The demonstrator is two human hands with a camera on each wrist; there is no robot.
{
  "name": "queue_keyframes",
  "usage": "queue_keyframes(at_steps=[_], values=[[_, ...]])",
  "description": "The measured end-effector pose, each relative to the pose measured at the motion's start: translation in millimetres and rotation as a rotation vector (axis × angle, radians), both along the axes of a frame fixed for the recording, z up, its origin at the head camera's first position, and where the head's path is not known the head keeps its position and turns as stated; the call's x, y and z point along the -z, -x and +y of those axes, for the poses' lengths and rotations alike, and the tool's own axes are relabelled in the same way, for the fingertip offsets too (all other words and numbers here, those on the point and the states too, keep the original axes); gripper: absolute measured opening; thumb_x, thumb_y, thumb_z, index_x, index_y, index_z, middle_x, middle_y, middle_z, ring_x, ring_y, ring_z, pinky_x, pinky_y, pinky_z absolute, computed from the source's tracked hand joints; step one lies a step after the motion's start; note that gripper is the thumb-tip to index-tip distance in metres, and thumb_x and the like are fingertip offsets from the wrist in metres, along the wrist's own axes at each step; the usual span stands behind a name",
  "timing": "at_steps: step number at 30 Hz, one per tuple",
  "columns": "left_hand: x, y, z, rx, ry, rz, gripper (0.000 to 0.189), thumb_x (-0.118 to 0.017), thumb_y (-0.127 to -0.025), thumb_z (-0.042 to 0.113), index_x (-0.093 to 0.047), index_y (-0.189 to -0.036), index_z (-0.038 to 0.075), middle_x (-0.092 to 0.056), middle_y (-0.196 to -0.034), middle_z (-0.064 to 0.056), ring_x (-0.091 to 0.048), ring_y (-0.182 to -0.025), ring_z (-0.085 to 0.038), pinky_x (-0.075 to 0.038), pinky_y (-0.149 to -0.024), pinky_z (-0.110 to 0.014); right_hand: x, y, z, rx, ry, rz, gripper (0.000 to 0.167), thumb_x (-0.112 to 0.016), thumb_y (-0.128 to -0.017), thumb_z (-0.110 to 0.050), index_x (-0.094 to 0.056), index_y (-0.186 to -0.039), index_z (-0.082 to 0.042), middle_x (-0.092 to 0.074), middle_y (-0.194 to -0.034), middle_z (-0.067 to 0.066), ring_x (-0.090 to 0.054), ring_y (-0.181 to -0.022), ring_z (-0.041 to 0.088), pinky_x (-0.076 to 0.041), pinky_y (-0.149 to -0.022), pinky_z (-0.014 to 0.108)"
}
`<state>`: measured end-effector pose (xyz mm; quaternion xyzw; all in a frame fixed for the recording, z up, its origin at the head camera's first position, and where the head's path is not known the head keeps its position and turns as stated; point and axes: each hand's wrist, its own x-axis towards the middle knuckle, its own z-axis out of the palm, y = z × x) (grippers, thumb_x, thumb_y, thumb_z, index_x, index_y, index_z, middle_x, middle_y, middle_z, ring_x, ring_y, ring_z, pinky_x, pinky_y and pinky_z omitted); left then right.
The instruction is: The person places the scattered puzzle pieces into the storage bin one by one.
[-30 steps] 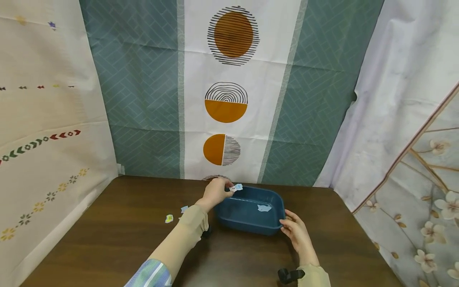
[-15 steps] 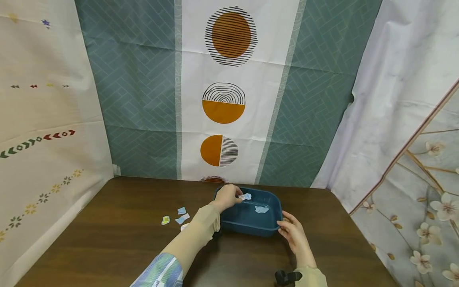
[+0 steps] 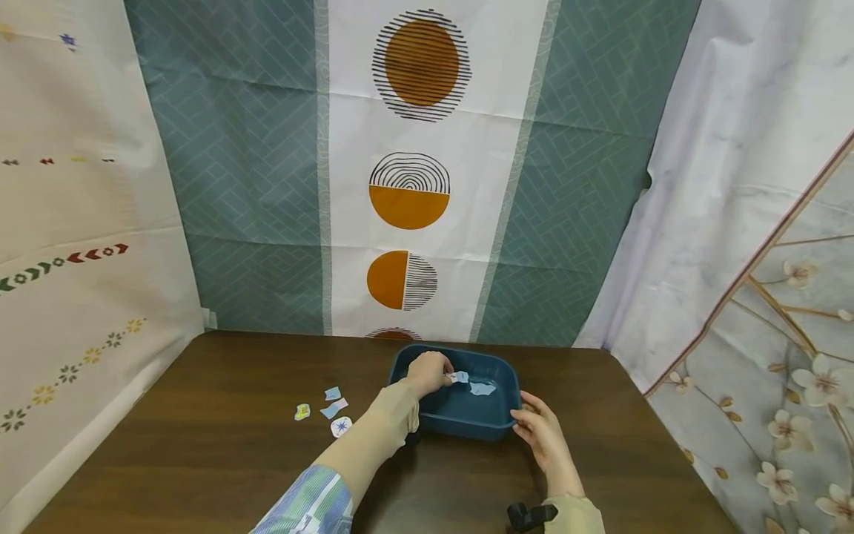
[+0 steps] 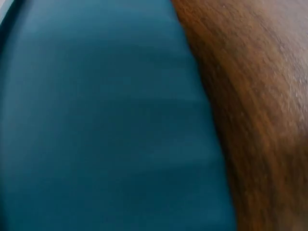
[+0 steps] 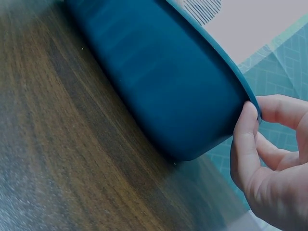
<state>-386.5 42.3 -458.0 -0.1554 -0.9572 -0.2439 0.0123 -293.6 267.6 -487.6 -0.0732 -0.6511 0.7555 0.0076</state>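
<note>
A dark blue plastic bin (image 3: 460, 429) stands on the table. My left hand (image 3: 429, 373) reaches inside over its left part and pinches a small white and light-blue paper cutout (image 3: 460, 377) low in the bin. A second light-blue paper cutout (image 3: 482, 389) lies on the bin's floor, just right of the held one. My right hand (image 3: 543, 437) grips the bin's right front rim, the thumb (image 5: 246, 118) outside and a finger over the edge. In the left wrist view only the bin's outer wall (image 4: 110, 120) and the wood show; that hand is hidden there.
Left of the bin, several paper cutouts lie on the brown wooden table (image 3: 200, 445): a yellow-green one (image 3: 302, 411), a light-blue one (image 3: 333, 394), a blue and pink one (image 3: 334, 409), and a white one with a blue star (image 3: 341, 426). A patterned curtain (image 3: 267, 185) hangs behind.
My left hand has moved right and down into the bin with the cutout, from above its back left rim. More table cutouts show beside the forearm. My right hand keeps its grip.
</note>
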Motion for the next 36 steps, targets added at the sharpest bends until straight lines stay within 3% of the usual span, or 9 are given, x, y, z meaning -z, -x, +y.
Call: queue_keyframes(at_steps=[12,36], values=[[11.4,4.2,1.3,-0.008,0.040,-0.025,0.017,-0.077,-0.084,0.017,-0.077,-0.100,0.011,-0.073,-0.098,-0.004,-0.065,-0.091,-0.020,-0.056,-0.079,-0.036,-5.4,-2.7,-1.2,0.000,0.013,-0.019,0.061,-0.057,-0.089,0.003,-0.033,-0.145,0.007,-0.057,-0.090,-0.001,-0.053,-0.067,0.003,-0.050,-0.065,0.017],[21.7,5.6,2.7,0.028,0.050,-0.039,0.020,-0.074,-0.086,0.013,-0.076,-0.105,0.009,-0.072,-0.104,-0.006,-0.066,-0.097,-0.023,-0.056,-0.085,-0.040,-2.0,-1.1,-0.5,0.007,0.012,-0.016,0.060,-0.056,-0.089,0.006,-0.034,-0.145,0.007,-0.055,-0.088,-0.004,-0.052,-0.066,0.003,-0.050,-0.064,0.017]])
